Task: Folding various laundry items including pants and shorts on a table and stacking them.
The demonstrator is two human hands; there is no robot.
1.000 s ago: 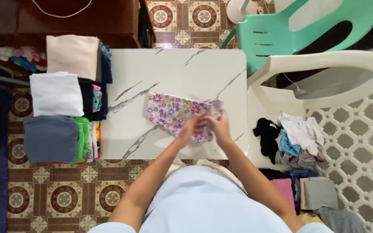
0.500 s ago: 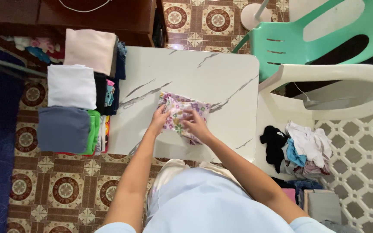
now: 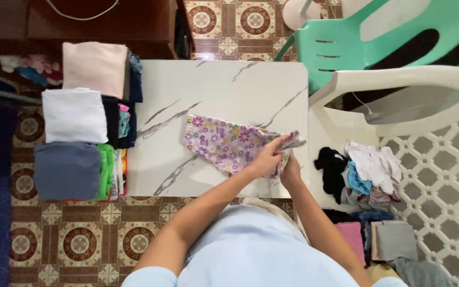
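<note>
Bright, even indoor light, pretty clean shot

Small glare spot on the marble table's (image 3: 224,85) far edge, soft shadows only, hands slightly motion-blurred, dark corners top left.

We see a white marble-patterned table (image 3: 224,85) with grey veins, standing on patterned floor tiles (image 3: 81,239). On it lies 1 floral purple garment (image 3: 221,143), spread toward the right edge, with the rest of the tabletop bare.

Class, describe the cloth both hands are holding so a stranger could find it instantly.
Find the white marble-look table. On its near right part lies a floral cloth, gripped by the left hand and right hand. Unlike the plain folded stacks beside the table, it is lilac with flowers.
</note>
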